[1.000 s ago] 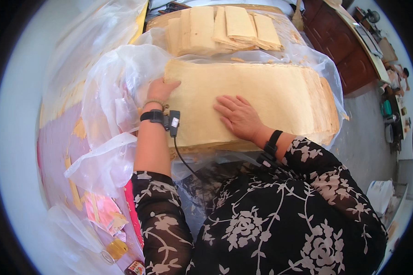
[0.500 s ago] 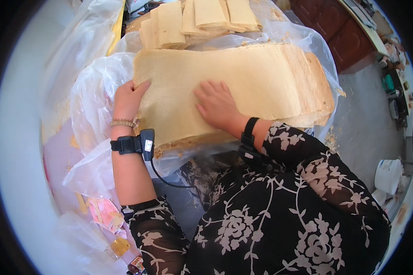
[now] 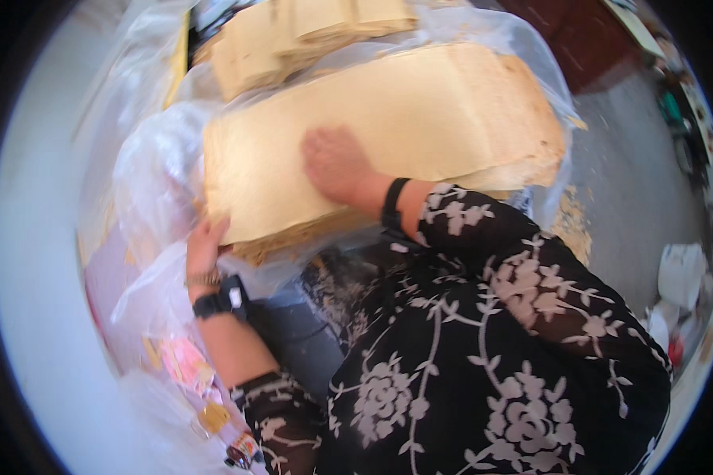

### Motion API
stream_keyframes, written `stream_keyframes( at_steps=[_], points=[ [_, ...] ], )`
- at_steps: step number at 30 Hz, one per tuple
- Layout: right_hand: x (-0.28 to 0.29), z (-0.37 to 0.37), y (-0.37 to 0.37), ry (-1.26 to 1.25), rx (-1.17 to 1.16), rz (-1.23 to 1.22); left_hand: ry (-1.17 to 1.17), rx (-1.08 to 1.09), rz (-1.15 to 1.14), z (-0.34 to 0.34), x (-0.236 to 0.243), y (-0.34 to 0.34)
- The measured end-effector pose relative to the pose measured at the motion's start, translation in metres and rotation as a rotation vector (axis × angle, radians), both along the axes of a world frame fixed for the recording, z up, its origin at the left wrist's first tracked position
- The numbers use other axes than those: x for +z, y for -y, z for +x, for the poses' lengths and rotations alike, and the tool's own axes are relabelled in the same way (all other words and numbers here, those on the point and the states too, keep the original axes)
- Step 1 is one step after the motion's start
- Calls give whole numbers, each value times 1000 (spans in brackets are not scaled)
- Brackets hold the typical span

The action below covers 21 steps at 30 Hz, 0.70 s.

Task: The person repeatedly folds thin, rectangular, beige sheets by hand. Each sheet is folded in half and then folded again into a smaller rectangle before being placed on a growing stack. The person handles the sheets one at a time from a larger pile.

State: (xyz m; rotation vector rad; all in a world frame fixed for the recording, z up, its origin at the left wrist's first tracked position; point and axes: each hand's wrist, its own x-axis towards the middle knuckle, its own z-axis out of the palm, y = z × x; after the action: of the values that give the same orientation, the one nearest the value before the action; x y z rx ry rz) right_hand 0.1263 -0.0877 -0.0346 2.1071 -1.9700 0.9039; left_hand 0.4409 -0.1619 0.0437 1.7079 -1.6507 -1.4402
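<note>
A broad stack of thin tan pancake-like sheets (image 3: 420,103) lies before me, its top sheet smooth and its right end rougher and browner. At the near left corner, my left hand (image 3: 204,245) grips the edge of the stack, thumb uppermost; its other fingers are partly hidden. My right hand (image 3: 337,165) rests on the top sheet left of its middle. Motion smears its fingers, so their shape is unclear. Each wrist wears a black strap, and the left also has a beaded bracelet.
Folded tan sheets (image 3: 317,28) are piled behind the stack. Clear plastic sheeting (image 3: 154,170) spreads beneath and around it. A white bucket (image 3: 680,275) stands on the grey floor at right. At lower left lie a pink packet (image 3: 186,364) and a small bottle (image 3: 244,451).
My left hand has slid from the sheet's left edge toward me to the near corner. My right hand has shifted slightly left. The whole view has tilted and blurred.
</note>
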Motion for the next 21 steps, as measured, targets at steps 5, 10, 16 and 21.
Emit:
stream_keyframes(
  at_steps=[5,10,16,21],
  points=[
    [9,-56,-17,119,122,391,-582,272,-161,-19,-4,-13],
    [7,-121,-80,-18,-268,313,-1028,264,-117,-81,-37,-55],
    [-14,-136,-93,-24,-196,87,-823,243,-214,-83,-83,-85],
    [-12,-135,-82,-179,-199,139,-722,289,135,-130,-79,-83]
  ],
)
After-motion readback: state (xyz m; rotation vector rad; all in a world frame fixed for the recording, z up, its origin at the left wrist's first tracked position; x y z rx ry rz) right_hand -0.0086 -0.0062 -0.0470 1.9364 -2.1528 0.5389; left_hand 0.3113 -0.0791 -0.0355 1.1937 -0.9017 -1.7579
